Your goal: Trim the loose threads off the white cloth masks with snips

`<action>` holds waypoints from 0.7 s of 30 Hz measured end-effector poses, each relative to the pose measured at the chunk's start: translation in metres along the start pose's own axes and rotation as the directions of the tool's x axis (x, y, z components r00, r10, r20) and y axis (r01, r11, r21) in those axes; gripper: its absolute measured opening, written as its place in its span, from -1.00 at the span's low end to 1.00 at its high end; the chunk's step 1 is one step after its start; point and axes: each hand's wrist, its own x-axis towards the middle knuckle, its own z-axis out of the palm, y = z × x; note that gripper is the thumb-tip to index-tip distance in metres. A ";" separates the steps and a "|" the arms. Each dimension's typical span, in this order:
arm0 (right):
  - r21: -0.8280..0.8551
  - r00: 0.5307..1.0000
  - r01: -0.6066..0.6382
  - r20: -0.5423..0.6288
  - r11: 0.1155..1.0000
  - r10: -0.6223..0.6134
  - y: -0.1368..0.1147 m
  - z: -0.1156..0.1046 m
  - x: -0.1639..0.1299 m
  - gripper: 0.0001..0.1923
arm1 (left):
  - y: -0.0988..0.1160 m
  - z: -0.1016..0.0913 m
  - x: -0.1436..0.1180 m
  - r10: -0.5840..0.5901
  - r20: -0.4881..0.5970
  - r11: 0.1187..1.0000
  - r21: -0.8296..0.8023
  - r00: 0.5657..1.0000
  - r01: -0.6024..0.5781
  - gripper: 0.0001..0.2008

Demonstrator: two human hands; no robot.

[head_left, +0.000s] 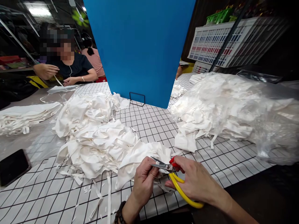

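Observation:
My right hand (196, 180) grips a pair of scissors (167, 167) with one yellow and one red handle. The blades are parted and point left, right at the fingers of my left hand (144, 179). Pinched in that left hand is an edge of white fabric (140, 155), which spreads out behind it on the table. Its end between the fingers is partly hidden by the blades. Just beyond lies a loose heap of white fabric pieces (100, 146) with narrow straps hanging from it.
A blue board (142, 49) stands upright on the grid-patterned tablecloth (149, 124). Right of it, more white pieces spill from a clear plastic bag (275, 124). A phone (14, 168) and stacked fabric (28, 113) lie left. Across the table a person (76, 68) handles a strip.

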 end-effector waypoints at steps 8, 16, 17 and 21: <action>0.015 1.000 -0.022 0.006 1.000 0.022 0.000 0.002 0.000 -0.57 | 0.001 0.000 0.000 -0.013 0.010 0.998 -0.055 1.000 0.014 -0.76; 0.010 0.999 -0.044 0.015 0.999 0.044 0.004 0.008 -0.001 -0.65 | -0.002 -0.002 0.000 -0.040 0.068 0.997 -0.064 0.997 0.045 -0.77; 0.011 0.999 -0.041 0.005 0.999 0.041 0.005 0.008 -0.001 -0.66 | -0.002 -0.002 0.001 -0.051 0.077 0.995 -0.076 0.996 0.057 -0.78; 0.022 1.000 -0.020 0.003 1.000 0.020 0.008 0.008 0.000 -0.70 | -0.003 -0.002 0.001 -0.067 0.098 0.993 -0.088 0.993 0.075 -0.78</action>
